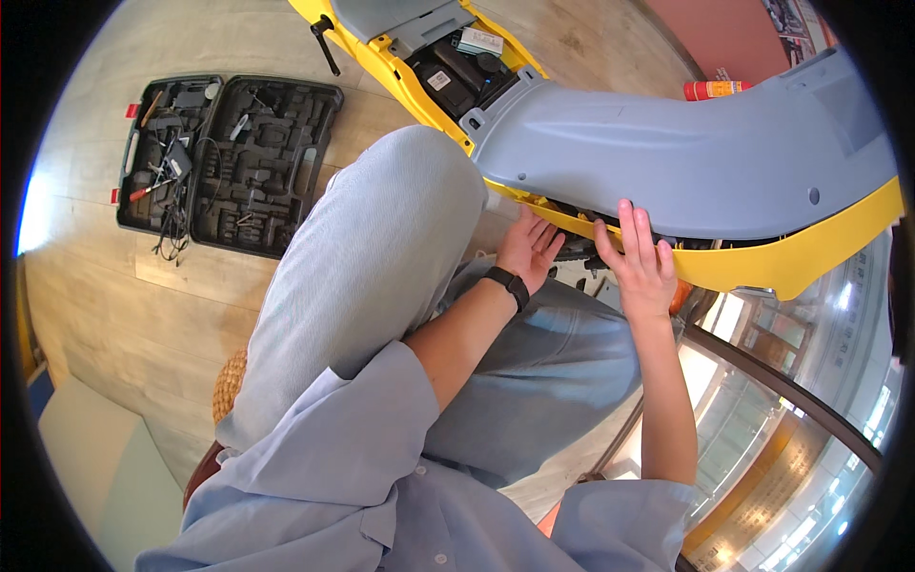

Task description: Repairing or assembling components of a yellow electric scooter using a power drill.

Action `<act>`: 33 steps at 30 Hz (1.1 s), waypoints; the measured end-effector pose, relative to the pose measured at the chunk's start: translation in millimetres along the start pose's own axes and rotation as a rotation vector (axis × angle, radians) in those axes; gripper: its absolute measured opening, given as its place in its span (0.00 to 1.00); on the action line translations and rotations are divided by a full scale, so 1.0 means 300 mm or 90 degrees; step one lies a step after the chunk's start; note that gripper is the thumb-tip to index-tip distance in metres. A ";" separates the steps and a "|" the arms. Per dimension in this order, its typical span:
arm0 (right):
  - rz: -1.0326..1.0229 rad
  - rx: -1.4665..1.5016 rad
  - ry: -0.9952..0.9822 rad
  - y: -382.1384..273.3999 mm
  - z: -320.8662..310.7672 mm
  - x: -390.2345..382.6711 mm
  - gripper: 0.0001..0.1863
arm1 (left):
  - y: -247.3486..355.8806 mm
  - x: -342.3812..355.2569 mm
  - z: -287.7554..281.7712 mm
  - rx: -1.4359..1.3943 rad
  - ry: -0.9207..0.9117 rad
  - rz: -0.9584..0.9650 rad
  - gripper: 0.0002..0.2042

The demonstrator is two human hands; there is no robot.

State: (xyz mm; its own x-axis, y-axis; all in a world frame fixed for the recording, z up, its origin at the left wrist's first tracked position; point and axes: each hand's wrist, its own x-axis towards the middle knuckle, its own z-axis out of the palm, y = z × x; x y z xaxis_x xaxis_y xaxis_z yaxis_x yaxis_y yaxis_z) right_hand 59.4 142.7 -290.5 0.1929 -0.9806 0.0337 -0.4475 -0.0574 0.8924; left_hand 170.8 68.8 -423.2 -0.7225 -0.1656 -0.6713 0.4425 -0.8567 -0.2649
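Here's the yellow side strip point(734, 270), hugging the lower edge of the long grey cover point(648, 153), its long axis sweeping left to right across both hands! The right hand point(646, 272) is nearer, lying right across it, fingers apart, tips up on the grey edge. The left hand point(527, 250), black watch point(512, 286) on the wrist, comes from below, palm turned up; the strip lies just ahead of its fingers. Clamped or merely touching? Can't tell: the tips vanish at the edge. The right hand covers a stretch of strip, and the dark gap behind it is murky. Further out, a black tool case point(329, 105) lies open on the wooden floor point(105, 315).
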 end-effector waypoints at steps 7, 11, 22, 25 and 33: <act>0.011 -0.006 -0.023 0.008 -0.011 -0.004 0.21 | -0.003 0.029 -0.004 -0.023 -0.010 0.009 0.26; 0.011 0.004 0.005 0.008 0.008 -0.002 0.24 | 0.010 0.040 -0.013 -0.025 -0.003 0.006 0.22; 0.004 -0.003 -0.045 0.011 -0.001 0.042 0.31 | 0.172 -0.008 0.005 1.162 0.150 0.893 0.49; 0.028 0.013 -0.022 -0.004 0.005 0.047 0.31 | 0.192 0.015 0.034 1.295 0.032 0.871 0.49; 0.013 -0.008 -0.104 -0.012 -0.034 0.112 0.30 | 0.265 0.068 0.010 1.273 -0.089 0.889 0.39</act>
State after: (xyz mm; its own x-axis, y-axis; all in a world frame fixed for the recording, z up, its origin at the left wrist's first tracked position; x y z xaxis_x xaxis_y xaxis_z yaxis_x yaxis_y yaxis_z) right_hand 76.5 112.0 -287.9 0.0390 -0.9990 -0.0208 -0.4385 -0.0358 0.8980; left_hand 189.5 -4.1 -455.9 -0.6343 -0.7343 0.2419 -0.2596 0.4970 0.8280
